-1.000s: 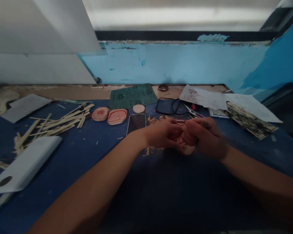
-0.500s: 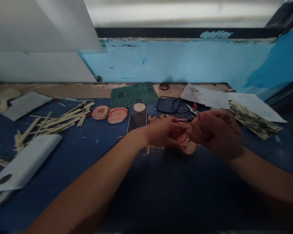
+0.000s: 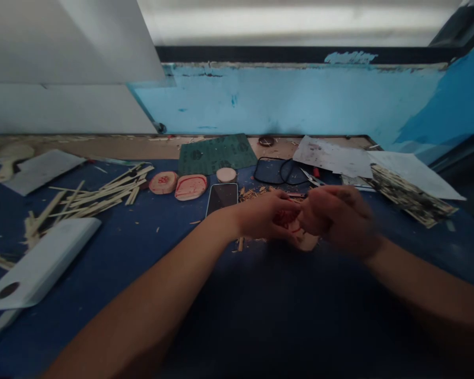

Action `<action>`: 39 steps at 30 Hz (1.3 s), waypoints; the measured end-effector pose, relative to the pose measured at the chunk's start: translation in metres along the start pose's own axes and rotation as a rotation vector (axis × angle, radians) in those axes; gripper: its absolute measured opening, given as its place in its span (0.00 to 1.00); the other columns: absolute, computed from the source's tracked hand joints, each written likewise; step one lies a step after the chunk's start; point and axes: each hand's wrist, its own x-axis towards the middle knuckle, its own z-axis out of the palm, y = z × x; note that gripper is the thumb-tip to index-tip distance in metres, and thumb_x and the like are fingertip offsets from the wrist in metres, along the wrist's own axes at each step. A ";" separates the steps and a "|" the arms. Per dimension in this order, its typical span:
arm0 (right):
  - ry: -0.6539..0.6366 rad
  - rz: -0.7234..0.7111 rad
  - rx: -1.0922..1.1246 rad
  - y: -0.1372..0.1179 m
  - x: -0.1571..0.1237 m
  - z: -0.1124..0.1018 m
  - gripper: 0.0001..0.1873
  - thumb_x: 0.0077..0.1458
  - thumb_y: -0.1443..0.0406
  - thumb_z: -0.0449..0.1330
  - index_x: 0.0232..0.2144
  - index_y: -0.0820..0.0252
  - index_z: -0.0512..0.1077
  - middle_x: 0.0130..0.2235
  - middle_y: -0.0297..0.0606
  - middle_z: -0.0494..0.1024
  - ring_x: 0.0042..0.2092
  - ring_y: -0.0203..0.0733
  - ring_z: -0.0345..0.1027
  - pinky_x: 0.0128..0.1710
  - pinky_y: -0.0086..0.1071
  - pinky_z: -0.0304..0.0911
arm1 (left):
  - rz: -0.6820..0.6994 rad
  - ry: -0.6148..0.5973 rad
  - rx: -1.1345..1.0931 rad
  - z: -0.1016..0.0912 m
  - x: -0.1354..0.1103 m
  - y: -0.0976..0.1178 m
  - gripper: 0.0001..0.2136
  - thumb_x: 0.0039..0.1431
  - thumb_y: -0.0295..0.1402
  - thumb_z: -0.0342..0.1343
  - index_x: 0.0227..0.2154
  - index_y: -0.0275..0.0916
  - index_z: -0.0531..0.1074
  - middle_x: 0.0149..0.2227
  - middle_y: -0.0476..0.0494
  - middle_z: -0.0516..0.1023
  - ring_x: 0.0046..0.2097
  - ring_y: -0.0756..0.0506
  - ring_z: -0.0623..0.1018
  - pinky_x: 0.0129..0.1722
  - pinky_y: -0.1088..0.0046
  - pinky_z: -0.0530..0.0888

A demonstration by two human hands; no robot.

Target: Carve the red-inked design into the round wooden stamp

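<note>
Both hands partly hide the pale, rounded wooden piece with red markings (image 3: 308, 241) on the dark blue worktop (image 3: 142, 252) — left hand (image 3: 263, 216) half-curled, gripping it; blurred right hand (image 3: 339, 218) clenched, contents unseen — shifted leftward, nearer it, since the previous frame.

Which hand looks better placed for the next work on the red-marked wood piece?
Probably the right hand, curled at the right of the wood piece while the left hand grips its left side.

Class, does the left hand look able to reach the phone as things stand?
Probably yes: the phone lies close by with its upper part uncovered, though the left hand holds the wood piece.
</note>
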 end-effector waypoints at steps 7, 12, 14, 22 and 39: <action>-0.033 -0.005 -0.021 -0.003 0.002 0.000 0.26 0.70 0.59 0.60 0.18 0.56 0.66 0.17 0.28 0.57 0.18 0.33 0.49 0.19 0.33 0.44 | 0.035 -0.006 -0.011 0.001 0.001 -0.001 0.13 0.59 0.36 0.69 0.46 0.42 0.80 0.60 0.41 0.71 0.56 0.41 0.74 0.58 0.64 0.72; 0.011 -0.064 0.071 -0.004 0.001 0.000 0.29 0.70 0.61 0.59 0.16 0.57 0.60 0.17 0.26 0.53 0.18 0.31 0.44 0.18 0.31 0.42 | 0.029 0.018 0.000 0.003 0.000 -0.004 0.19 0.57 0.39 0.72 0.50 0.43 0.80 0.60 0.40 0.70 0.58 0.40 0.74 0.60 0.63 0.71; -0.009 -0.059 0.009 0.002 -0.002 -0.002 0.27 0.69 0.59 0.60 0.17 0.58 0.63 0.17 0.27 0.56 0.18 0.31 0.48 0.18 0.30 0.45 | 0.026 0.011 -0.012 0.003 0.000 -0.004 0.18 0.57 0.39 0.72 0.49 0.43 0.80 0.59 0.41 0.70 0.56 0.42 0.75 0.58 0.65 0.72; -0.023 -0.039 0.061 0.000 -0.001 -0.003 0.28 0.70 0.60 0.59 0.17 0.57 0.61 0.18 0.25 0.53 0.18 0.30 0.44 0.18 0.30 0.45 | 0.001 0.004 0.005 0.001 0.000 -0.001 0.16 0.58 0.41 0.71 0.47 0.42 0.80 0.58 0.41 0.70 0.56 0.41 0.74 0.58 0.65 0.71; -0.052 0.012 0.002 0.010 -0.001 -0.005 0.27 0.71 0.59 0.59 0.18 0.58 0.64 0.18 0.27 0.55 0.19 0.31 0.47 0.18 0.31 0.46 | 0.003 0.002 -0.006 0.000 -0.001 -0.001 0.17 0.59 0.39 0.70 0.49 0.41 0.79 0.56 0.41 0.71 0.52 0.44 0.76 0.56 0.66 0.73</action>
